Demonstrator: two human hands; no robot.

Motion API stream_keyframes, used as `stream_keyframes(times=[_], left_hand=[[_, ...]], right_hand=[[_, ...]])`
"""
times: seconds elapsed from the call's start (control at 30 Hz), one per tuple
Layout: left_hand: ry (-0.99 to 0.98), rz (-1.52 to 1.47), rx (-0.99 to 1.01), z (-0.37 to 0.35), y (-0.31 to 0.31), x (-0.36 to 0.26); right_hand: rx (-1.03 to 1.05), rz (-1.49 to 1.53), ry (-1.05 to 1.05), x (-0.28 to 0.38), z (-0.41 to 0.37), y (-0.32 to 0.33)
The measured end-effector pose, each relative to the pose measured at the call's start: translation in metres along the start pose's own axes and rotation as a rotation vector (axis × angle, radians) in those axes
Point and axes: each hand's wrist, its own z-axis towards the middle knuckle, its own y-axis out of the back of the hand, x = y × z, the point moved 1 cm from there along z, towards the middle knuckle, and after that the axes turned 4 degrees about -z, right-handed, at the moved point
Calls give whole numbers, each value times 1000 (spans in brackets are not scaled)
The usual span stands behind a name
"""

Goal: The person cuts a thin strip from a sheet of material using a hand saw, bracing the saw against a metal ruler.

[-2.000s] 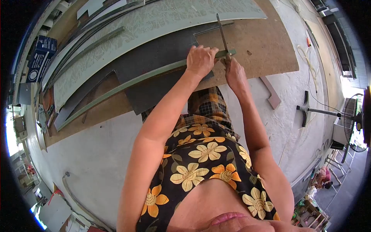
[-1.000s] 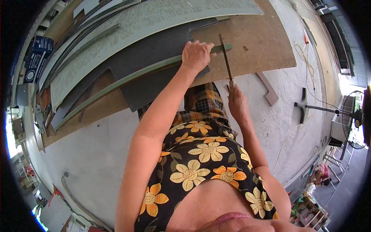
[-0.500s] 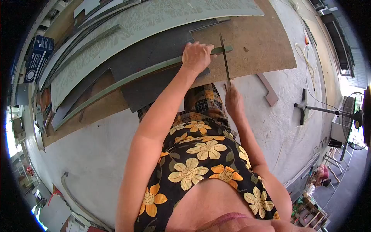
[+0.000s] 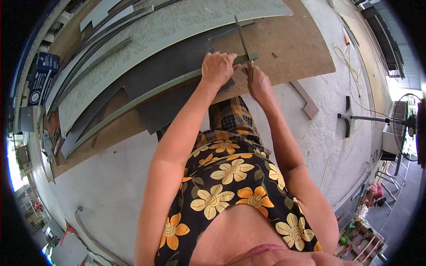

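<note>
**A:** As the view dropped past the wearer's flowered dress (image 4: 230,177), where did the two bare arms lead?

**B:** They reached forward over a pale concrete floor (image 4: 111,177) to a low brown board (image 4: 293,44). The left hand (image 4: 217,66) lay on a long green strip (image 4: 146,94), close to its right end. Its fingers were together and curled over the strip's far edge, pinning it down.

**A:** And the other hand?

**B:** The right hand (image 4: 258,84) sat just beside the left. Its fingers were clamped around the lower end of a thin metal blade (image 4: 242,37). The blade ran away from the body and crossed the strip near that same end.

**A:** So what stage did that look like?

**B:** It looked like the middle of a cutting stroke across the strip. Whether the blade had bitten in was too small to tell. A further stroke would likely call for firm pressure from the left hand and a straight pull along the same line.

**A:** What lay beyond?

**B:** The strip rested on a dark grey sheet (image 4: 168,62). Behind that was a wide pale patterned panel (image 4: 177,22). A blue box (image 4: 41,77) stood far left, and a standing fan (image 4: 408,124) far right.
</note>
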Motion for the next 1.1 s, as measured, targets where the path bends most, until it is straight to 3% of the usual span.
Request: stream_keyframes(times=[0.1,0.17,0.27,0.3,0.33,0.37,0.43,0.47,0.6,0.63,0.73,0.77,0.9,0.97,1.0,1.07,1.1], left_hand=[[-7,-9,5,-1,1,0],[-28,-24,-52,-2,-5,3],[-56,-101,-81,-2,-9,6],[-39,-106,-60,-4,-8,6],[-24,-110,-41,-3,-7,5],[-16,-91,-31,-2,-9,6],[-5,-88,-23,3,-16,14],[-3,-110,-18,5,-19,18],[16,-65,95,7,-19,18],[17,-73,98,10,-23,19],[-4,-32,53,11,-29,21],[-15,-9,24,9,-29,23],[-11,124,-43,-18,-26,48],[49,48,24,-51,25,63],[76,10,58,-72,48,74],[132,-26,-78,-120,71,111],[173,-20,-163,-147,79,131]], right_hand=[[-107,89,-40,-13,-62,-17],[134,-58,-194,-27,-107,-18],[126,78,-102,-35,-141,0],[145,186,-172,-17,-141,20],[103,248,-52,-27,-143,20],[147,125,-35,-22,-135,30],[222,170,-161,-22,-121,31],[110,-128,227,-62,-116,11],[-81,195,84,-24,-54,11],[-65,184,-30,4,-41,22],[-71,130,-32,26,-2,13],[-230,-39,199,6,16,-5],[7,68,73,21,44,-14],[106,110,36,44,39,0],[32,75,94,36,42,-5],[-126,-1,207,21,52,-20],[44,38,59,30,52,-11]])
